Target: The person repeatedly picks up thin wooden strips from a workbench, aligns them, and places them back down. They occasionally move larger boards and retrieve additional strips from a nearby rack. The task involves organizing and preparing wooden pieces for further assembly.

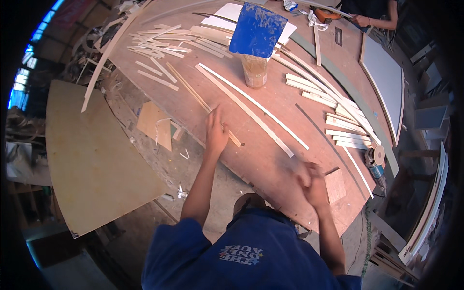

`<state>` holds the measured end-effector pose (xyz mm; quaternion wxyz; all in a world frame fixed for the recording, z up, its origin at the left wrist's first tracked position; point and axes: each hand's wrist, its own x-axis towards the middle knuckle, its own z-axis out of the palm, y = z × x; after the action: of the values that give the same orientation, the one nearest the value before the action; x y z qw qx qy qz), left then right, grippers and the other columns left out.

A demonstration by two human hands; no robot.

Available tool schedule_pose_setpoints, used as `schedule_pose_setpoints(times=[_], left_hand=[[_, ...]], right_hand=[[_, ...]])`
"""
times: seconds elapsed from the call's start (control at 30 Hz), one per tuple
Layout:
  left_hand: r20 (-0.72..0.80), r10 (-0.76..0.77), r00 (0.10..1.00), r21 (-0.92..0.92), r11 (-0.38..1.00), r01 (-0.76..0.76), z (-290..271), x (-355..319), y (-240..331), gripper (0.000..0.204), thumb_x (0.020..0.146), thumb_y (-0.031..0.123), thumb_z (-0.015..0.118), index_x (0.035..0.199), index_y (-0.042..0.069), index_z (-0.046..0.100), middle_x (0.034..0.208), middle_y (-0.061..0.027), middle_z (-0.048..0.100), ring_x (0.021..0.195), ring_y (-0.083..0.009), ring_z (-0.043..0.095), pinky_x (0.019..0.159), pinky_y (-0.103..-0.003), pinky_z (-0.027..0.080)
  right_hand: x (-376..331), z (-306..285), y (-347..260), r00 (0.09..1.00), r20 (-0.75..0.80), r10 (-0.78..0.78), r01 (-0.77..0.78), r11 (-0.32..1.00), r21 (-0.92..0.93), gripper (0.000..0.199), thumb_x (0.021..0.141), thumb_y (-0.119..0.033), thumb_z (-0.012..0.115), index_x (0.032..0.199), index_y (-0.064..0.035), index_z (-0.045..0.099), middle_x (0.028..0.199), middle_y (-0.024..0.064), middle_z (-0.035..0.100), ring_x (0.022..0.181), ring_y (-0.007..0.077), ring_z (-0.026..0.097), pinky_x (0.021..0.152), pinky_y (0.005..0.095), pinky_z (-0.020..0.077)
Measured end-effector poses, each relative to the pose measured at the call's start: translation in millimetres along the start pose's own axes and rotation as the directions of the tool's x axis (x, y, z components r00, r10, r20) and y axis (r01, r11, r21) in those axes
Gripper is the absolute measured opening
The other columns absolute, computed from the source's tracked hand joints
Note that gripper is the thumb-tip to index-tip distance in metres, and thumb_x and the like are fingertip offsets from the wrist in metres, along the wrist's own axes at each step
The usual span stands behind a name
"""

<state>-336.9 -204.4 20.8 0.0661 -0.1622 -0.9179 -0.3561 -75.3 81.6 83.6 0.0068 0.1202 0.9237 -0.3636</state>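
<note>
While I am watching from a distance, the left grip [217, 133] is resting over a pair of thin brown strips [189, 88] on the desk [270, 164], its fingers loosely bent, and I am not able to tell whether they are really pinching the wood. The right grip [311, 183] is showing blurred near the lower end of a pale long strip [256, 115], and I am not making out whether it is wide, narrow or holding anything. For handling the brown strips, I am favouring a light, even hold, keeping both lying flush so that neither is twisting or snapping. Between the hands, the pale strip and a whiter one [261, 103] are standing in the way of sideways reaches. A small plywood piece [336, 186] is sitting just beside the right grip. Farther out, a tub [255, 72] is standing under a blue cover [258, 31], battens [348, 135] and an angle grinder [375, 162] are crowding the right side, short offcuts [155, 44] are lying upper left, and a co-worker's hand [360, 21] is showing across the desk.
</note>
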Motion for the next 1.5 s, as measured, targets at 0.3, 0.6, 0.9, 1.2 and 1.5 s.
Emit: schedule_pose_setpoints(times=[0.3, 0.6, 0.9, 1.2, 1.5], left_hand=[[0.212, -0.59, 0.779, -0.615, 0.539, 0.576, 15, -61, -12, 0.042, 0.104, 0.018, 0.067, 0.14, -0.001, 0.058, 0.1, -0.0031, 0.068, 0.078, -0.0104, 0.061, 0.068, -0.026, 0.052], [0.474, -0.59, 0.654, -0.696, 0.205, 0.689, -8, -76, 16, 0.027, 0.104, 0.025, 0.069, 0.11, -0.001, 0.07, 0.085, 0.0012, 0.059, 0.074, -0.0094, 0.059, 0.07, -0.029, 0.061], [0.553, -0.528, 0.645, -0.691, 0.142, 0.709, 0, -101, 21, 0.029, 0.103, 0.026, 0.07, 0.112, -0.002, 0.071, 0.097, -0.0048, 0.067, 0.088, -0.0145, 0.067, 0.076, -0.033, 0.065], [0.38, -0.639, 0.669, -0.696, 0.279, 0.661, -22, -64, -18, 0.032, 0.103, 0.033, 0.069, 0.115, 0.003, 0.072, 0.111, -0.0043, 0.073, 0.097, -0.0146, 0.072, 0.079, -0.034, 0.062], [-0.02, -0.537, 0.844, 0.036, 0.843, 0.537, -8, 22, -55, 0.037, 0.094, 0.027, 0.071, 0.096, -0.009, 0.076, 0.084, -0.0243, 0.076, 0.08, -0.0356, 0.075, 0.079, -0.046, 0.058]], right_hand=[[157, 195, -89, 0.976, 0.135, -0.17, 0.201, 0.942, -0.268, 0.035, 0.095, -0.028, 0.069, 0.119, -0.003, 0.068, 0.132, 0.0194, 0.065, 0.122, 0.0385, 0.063, 0.1, 0.0526, 0.0519], [109, 161, -92, 0.986, 0.168, 0.01, -0.062, 0.949, 0.308, 0.028, 0.092, -0.02, 0.077, 0.11, -0.0003, 0.07, 0.098, 0.0167, 0.077, 0.087, 0.032, 0.075, 0.078, 0.0406, 0.0591], [109, 133, -56, 0.763, 0.628, 0.152, -0.523, 0.717, 0.461, 0.038, 0.098, -0.024, 0.076, 0.122, 0.0048, 0.071, 0.093, 0.0079, 0.073, 0.082, 0.0154, 0.068, 0.075, 0.0293, 0.0552], [54, 57, -36, 0.835, 0.528, 0.158, -0.223, 0.973, 0.061, 0.022, 0.093, -0.018, 0.077, 0.103, 0.0019, 0.077, 0.088, 0.0125, 0.073, 0.079, 0.0163, 0.07, 0.077, 0.0322, 0.0564], [-112, 14, 85, 0.992, -0.098, 0.074, -0.094, 0.971, -0.22, 0.016, 0.088, -0.004, 0.07, 0.104, -0.0022, 0.071, 0.098, 0.0201, 0.074, 0.088, 0.0399, 0.072, 0.078, 0.0464, 0.0603]])
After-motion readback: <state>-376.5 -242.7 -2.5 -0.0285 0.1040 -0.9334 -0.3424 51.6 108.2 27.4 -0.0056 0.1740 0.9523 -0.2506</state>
